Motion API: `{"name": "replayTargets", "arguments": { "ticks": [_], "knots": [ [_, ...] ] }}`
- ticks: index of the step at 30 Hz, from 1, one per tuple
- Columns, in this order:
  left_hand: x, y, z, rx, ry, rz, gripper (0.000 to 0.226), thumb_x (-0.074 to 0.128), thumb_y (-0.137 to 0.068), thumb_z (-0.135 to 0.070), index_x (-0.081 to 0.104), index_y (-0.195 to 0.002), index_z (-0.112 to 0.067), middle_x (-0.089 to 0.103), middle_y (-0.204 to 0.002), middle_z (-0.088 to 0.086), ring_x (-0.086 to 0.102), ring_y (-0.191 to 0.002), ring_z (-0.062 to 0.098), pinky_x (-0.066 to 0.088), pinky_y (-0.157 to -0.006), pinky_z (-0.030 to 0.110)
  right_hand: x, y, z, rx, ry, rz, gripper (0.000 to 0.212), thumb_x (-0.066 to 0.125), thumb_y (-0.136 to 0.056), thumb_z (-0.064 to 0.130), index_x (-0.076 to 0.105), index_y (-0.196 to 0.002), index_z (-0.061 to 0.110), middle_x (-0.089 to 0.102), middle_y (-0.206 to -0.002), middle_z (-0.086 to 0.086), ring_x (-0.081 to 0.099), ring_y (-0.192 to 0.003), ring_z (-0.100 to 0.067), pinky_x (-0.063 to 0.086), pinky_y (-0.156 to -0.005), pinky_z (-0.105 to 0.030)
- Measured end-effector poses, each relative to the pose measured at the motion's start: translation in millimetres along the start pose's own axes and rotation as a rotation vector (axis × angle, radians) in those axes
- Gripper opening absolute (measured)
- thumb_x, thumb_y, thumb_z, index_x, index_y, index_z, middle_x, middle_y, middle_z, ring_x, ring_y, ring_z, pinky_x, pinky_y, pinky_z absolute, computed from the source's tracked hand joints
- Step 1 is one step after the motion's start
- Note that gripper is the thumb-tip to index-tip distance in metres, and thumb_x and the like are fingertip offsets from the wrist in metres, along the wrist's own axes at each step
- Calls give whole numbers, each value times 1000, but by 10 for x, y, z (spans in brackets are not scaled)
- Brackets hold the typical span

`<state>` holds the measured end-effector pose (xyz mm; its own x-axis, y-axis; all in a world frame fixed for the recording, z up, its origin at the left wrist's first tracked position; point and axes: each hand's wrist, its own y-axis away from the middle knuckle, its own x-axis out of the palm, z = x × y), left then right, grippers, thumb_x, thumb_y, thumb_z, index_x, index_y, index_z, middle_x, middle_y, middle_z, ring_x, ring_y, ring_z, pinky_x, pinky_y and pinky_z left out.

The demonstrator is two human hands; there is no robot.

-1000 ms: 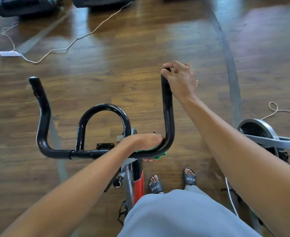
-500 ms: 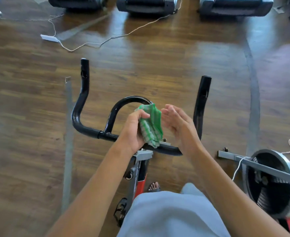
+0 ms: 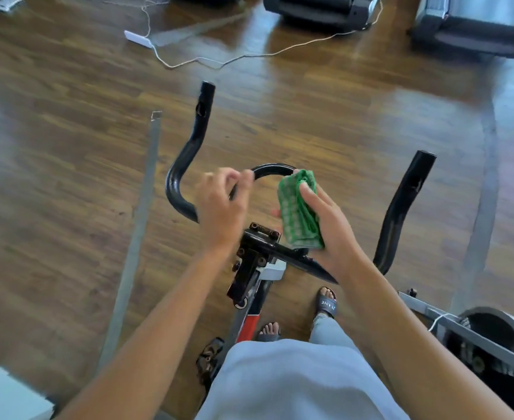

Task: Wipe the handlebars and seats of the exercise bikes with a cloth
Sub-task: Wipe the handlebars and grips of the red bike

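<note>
I observe the green cloth (image 3: pixel 298 211) at frame centre, folded and upright in the right hand (image 3: pixel 328 228), thumb laid across its front and fingers wrapped behind it. 0.5 s ago the left hand (image 3: pixel 221 207) held this cloth and the right hand stood open beside it, so the cloth has changed hands. 1 s ago the cloth was pressed on the lower bar while the right hand gripped the right horn's tip. The cloth now sits just right of the centre loop (image 3: pixel 272 170) of the handlebars (image 3: pixel 185 165), above the stem clamp (image 3: pixel 260 234); contact with the loop I cannot confirm. The left hand has its fingers curled at the loop's left end; blur prevents me telling whether it grips the tube. The view has shifted: 2 treadmills (image 3: pixel 319 9) show at upper right.
</note>
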<state>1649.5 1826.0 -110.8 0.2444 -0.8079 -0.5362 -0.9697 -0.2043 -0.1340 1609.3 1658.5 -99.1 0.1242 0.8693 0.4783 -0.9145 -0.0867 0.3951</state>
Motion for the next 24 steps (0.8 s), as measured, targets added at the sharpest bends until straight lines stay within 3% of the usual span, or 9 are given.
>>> {"name": "replayTargets", "arguments": {
  "ticks": [2,4,6,8,12,15,17,21,24],
  "knots": [
    [-145,-207,242,-25,-196,-150,30,52,-95,-44,62,-105,-18,55,-112,3,50,-110,24,36,-94,31,8,1,46,-158,531,-9,45,59,-99,28,51,-143,30,68,-116,1,66,-91,-15,56,-75,-28],
    [-233,-392,431,-101,-316,-254,28,51,-96,-31,60,-116,-13,52,-125,11,46,-119,29,30,-94,32,79,-64,-62,-357,1037,65,50,58,-100,34,44,-147,40,61,-130,7,59,-106,-5,51,-89,-26],
    [-249,-575,540,-175,-344,-258,35,47,-98,-26,52,-130,-12,45,-139,14,39,-127,32,30,-100,38,254,-207,-287,-455,1478,244,51,46,-102,48,31,-151,47,36,-157,4,42,-134,-14,42,-106,-38],
    [-226,-740,640,-243,-344,-200,43,40,-102,-28,41,-142,-12,41,-145,16,36,-132,33,31,-104,44,390,-324,-482,-440,1760,400,54,28,-104,58,18,-155,47,7,-167,5,25,-147,-22,31,-115,-45],
    [-143,-822,781,-315,-440,-88,48,30,-106,-32,32,-149,-13,39,-150,18,35,-136,34,29,-108,46,132,-257,-545,-504,1869,477,50,17,-107,49,12,-157,45,0,-168,8,15,-153,-23,27,-118,-42],
    [-86,-803,815,-304,-454,-110,47,29,-106,-28,30,-150,-12,37,-150,19,36,-135,34,30,-105,43,144,-252,-600,-544,1927,501,52,15,-107,45,10,-158,39,-6,-167,6,-5,-154,-25,9,-124,-48],
    [-95,-803,827,-298,-449,-121,45,30,-106,-24,31,-150,-12,39,-148,19,38,-134,34,32,-103,43,383,-344,-691,-574,1956,483,55,13,-105,43,11,-159,34,-4,-168,3,-7,-154,-28,5,-124,-52],
    [-111,-790,844,-276,-422,-157,45,32,-105,-20,35,-149,-13,43,-145,17,41,-132,32,32,-102,40,436,-376,-789,-607,1951,425,52,35,-106,38,25,-157,34,9,-168,1,15,-152,-36,28,-117,-55],
    [-98,-776,837,-273,-411,-181,44,32,-105,-20,37,-148,-14,47,-141,16,45,-128,31,35,-99,40,281,-257,-762,-624,1912,371,54,48,-101,30,34,-153,35,17,-166,2,45,-132,-33,46,-99,-47]
  ]
}}
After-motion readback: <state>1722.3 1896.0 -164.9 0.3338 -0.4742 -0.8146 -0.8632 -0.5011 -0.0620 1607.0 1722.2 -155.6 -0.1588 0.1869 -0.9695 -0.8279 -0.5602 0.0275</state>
